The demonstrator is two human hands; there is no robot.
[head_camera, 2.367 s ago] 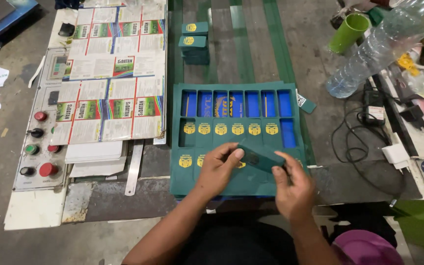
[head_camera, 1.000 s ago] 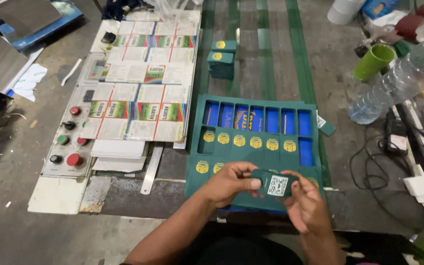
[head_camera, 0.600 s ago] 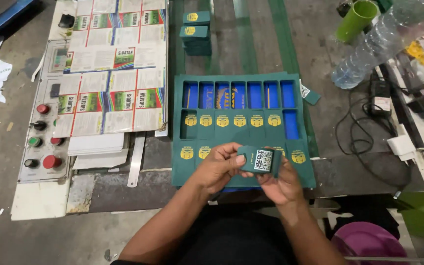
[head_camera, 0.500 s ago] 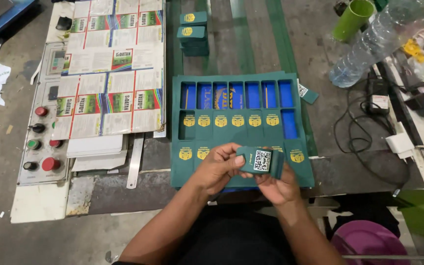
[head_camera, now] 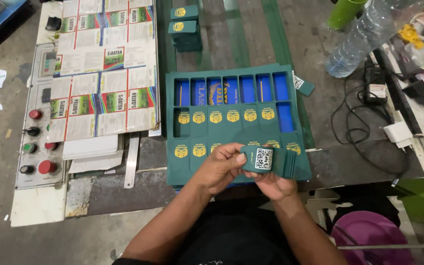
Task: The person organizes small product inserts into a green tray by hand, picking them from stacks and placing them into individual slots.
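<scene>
Both hands hold a small stack of dark green cards [head_camera: 271, 161] just above the near edge of a green slotted tray [head_camera: 300, 142]. My left hand [head_camera: 220, 166] pinches the front card, whose face shows a square black-and-white code. My right hand [head_camera: 275, 185] cups the stack from beneath. The tray's far row of slots shows blue bottoms. Its middle and near rows hold green cards with gold emblems [head_camera: 216, 117]; the middle row's leftmost and rightmost slots hold no card.
Printed label sheets [head_camera: 105, 73] lie left of the tray, beside a control panel with red and green buttons [head_camera: 38, 142]. More green cards are stacked beyond the tray [head_camera: 185, 27]. A plastic bottle [head_camera: 369, 34], green cup, cables and a charger sit right. A purple stool [head_camera: 369, 240] stands below.
The card stack has been turned so its coded face points up at me, and both hands have stayed close above the tray's near edge. The camera view has shifted slightly.
</scene>
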